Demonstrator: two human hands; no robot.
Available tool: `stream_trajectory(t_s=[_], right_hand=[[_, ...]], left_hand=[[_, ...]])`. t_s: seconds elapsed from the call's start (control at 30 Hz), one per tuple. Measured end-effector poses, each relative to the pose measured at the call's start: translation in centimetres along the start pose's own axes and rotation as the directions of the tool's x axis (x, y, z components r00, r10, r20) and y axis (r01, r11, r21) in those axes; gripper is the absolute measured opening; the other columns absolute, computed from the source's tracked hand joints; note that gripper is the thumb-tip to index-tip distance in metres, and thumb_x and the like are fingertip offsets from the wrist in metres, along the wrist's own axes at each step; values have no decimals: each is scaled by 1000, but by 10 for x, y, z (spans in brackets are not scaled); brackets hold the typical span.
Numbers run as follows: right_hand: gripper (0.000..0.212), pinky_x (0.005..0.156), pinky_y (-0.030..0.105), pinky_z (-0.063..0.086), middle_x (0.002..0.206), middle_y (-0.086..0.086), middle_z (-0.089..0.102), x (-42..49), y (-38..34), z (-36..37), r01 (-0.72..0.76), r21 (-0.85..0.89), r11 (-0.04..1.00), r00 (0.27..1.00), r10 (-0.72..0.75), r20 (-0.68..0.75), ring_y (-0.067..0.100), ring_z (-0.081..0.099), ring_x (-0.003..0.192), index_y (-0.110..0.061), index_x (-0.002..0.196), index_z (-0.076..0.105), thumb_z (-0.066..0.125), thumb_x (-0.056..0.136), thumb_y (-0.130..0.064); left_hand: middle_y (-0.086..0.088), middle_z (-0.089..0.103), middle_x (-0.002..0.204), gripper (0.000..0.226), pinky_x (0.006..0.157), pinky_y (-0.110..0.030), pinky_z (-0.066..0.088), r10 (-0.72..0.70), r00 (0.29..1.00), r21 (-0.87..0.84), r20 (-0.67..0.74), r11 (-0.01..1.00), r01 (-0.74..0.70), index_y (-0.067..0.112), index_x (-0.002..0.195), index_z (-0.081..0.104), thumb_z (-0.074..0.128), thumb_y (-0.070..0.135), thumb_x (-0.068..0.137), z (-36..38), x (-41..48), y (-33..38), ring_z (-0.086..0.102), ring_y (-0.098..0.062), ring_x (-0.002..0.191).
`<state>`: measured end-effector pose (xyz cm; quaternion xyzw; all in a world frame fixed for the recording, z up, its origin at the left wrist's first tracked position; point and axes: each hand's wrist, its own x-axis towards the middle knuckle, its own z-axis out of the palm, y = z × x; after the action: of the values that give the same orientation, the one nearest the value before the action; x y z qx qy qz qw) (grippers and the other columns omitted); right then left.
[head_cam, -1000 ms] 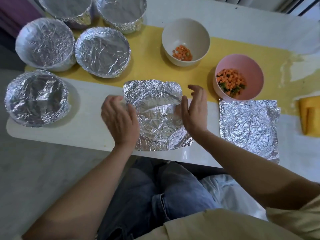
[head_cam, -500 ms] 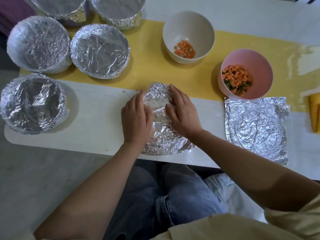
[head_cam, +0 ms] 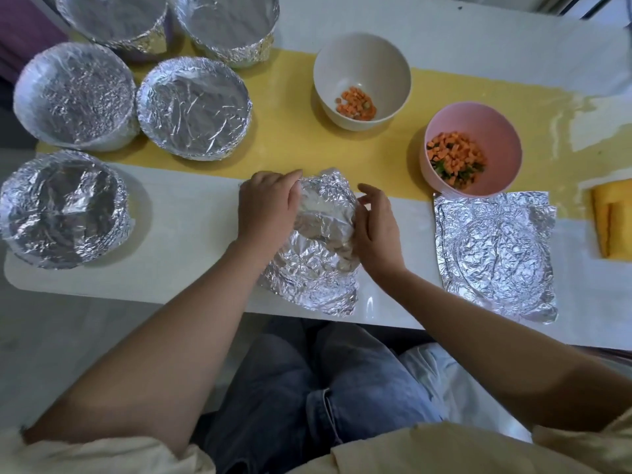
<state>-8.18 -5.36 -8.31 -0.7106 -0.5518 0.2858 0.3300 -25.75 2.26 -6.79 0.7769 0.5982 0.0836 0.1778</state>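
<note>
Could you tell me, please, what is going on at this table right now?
A seated person is working a crumpled foil sheet with both hands. The left hand grips its left side and the right hand pinches its right edge. The sheet's far part is raised and its near part lies on the white table. Five foil-covered bowls stand to the left. A white bowl and a pink bowl of diced carrot stand uncovered, beside a flat foil sheet.

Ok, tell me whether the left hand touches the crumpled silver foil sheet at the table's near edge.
Touching. Head view: the left hand curls its fingers over the lifted edge of the crumpled silver foil sheet.
</note>
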Motion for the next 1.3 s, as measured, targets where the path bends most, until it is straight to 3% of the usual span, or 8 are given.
stream_trajectory(t_s=[0.17,0.4,0.63,0.83,0.93,1.07,1.17,1.3], right_hand=[[29,76,34,41,117,10,52,-24,-2,-1,-120,10,993,993,120,-8,25,55,99,-7,127,47,42,100,-16],[46,113,34,29,148,13,39,9,-14,-9,316,-140,938,949,-313,43,26,38,135,-4,138,46,44,94,-18],[43,97,40,45,129,16,60,33,-13,18,460,-178,870,881,-423,210,31,56,115,1,135,52,42,99,-21],[31,73,19,41,102,5,70,38,-12,19,266,-76,961,959,-255,123,20,63,90,-10,125,62,47,100,-18],[20,49,22,40,59,0,55,39,-16,12,-7,119,993,979,-17,203,19,56,49,-23,104,64,45,103,-24],[21,30,21,34,51,10,41,37,-19,7,-329,320,888,914,214,344,21,42,30,-18,101,60,44,104,-32],[23,31,23,35,46,2,41,30,-20,4,-358,361,861,926,277,257,22,43,33,-23,88,55,41,105,-31],[28,33,23,35,49,6,47,8,-21,0,-409,422,809,909,402,110,22,44,34,-22,86,50,34,106,-32]], left_hand=[[-7,36,155,50,120,-49,7,-136,988,101,-71,985,143,19,146,41,24,35,102,11,-24,24,22,-28,147],[-10,30,158,49,120,-52,14,-168,939,82,-300,976,201,18,147,41,35,28,100,18,-75,29,23,-30,147],[-16,37,153,57,113,-43,31,-321,914,-147,-249,945,292,1,147,36,26,30,99,38,-79,25,41,-31,137],[-8,57,131,43,93,-24,42,-482,820,-605,-309,764,222,7,140,47,30,18,102,41,-79,21,56,-21,114],[-6,65,118,39,89,-25,47,-619,752,-767,-228,590,253,8,133,55,31,20,104,43,-78,19,61,-9,98],[19,57,89,27,78,-5,40,-645,759,-871,-86,419,257,18,115,58,32,18,107,34,-73,21,52,17,81],[21,59,105,34,86,-2,34,-543,840,-835,6,460,303,17,128,57,31,24,108,20,-59,16,51,21,93],[5,63,93,37,88,-29,39,-354,927,-637,127,687,349,31,98,61,26,40,104,10,-26,5,57,-5,87]])
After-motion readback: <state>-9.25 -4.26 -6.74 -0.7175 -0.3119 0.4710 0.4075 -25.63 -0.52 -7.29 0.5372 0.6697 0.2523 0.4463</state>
